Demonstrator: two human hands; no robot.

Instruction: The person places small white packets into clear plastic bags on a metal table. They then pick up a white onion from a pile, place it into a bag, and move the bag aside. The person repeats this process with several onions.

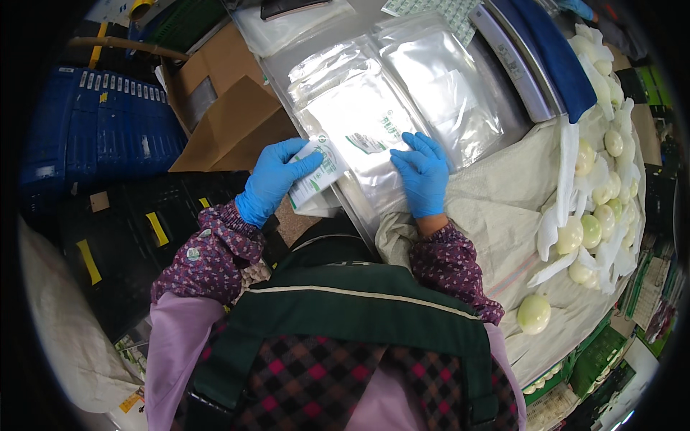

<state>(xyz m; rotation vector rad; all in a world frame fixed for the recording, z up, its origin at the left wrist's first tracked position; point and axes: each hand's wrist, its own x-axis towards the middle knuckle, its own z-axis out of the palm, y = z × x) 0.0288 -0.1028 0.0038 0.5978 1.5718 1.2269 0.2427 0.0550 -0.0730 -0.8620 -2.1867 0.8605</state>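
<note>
Both my hands wear blue disposable gloves. My left hand (277,175) grips a small stack of printed labels (318,171), white with green print, thumb on top, at the left edge of the metal table. My right hand (423,172) rests its fingertips at the edge of a green-and-white printed label (372,129) on a pile of clear plastic bags (334,102); whether it pinches the label I cannot tell. A second pile of clear bags (442,91) lies to the right of the first, with a pale slip showing through it.
A scale-like metal device (512,59) with a blue cloth stands at the back right. Peeled onions (570,235) lie on woven sacking (501,215) with white wrapping. An open cardboard box (232,118) and blue crates (118,134) are at left. A phone (291,6) lies at the far edge.
</note>
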